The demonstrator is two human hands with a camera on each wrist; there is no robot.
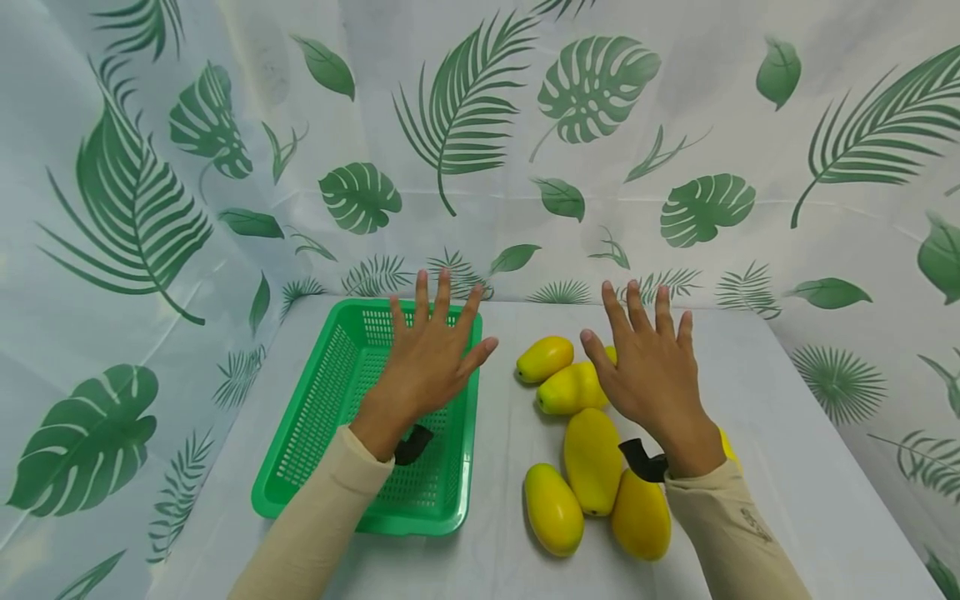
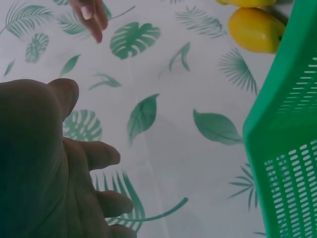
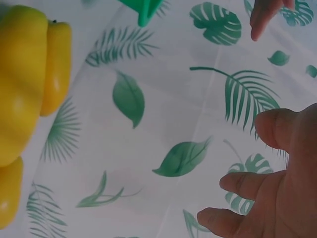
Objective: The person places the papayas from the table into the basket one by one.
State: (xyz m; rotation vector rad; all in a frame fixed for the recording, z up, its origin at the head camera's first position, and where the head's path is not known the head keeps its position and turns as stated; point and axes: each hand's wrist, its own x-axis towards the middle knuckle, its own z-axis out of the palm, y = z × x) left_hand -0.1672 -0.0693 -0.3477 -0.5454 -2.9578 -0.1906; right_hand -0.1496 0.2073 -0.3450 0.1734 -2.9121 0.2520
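Note:
My left hand (image 1: 430, 360) is held up over the green plastic basket (image 1: 365, 522), fingers spread and nothing in its grasp. The basket has slotted sides and no contents show in it. My right hand (image 1: 651, 375) hovers above the yellow mangoes, its fingers also spread and holding nothing. Several mangoes lie in a group right of the basket: one at the back (image 1: 545, 359), a long one in the middle (image 1: 592, 461), one at the front left (image 1: 553, 509) and one at the front right (image 1: 642, 517). The right hand and wrist partly hide others.
A white cloth covers the table (image 1: 502, 567). Behind and along both sides hangs a pale curtain (image 1: 495, 208) printed with green leaves. Dark bands with a black piece (image 1: 413, 445) show at the wrists, below long beige sleeves (image 1: 315, 517).

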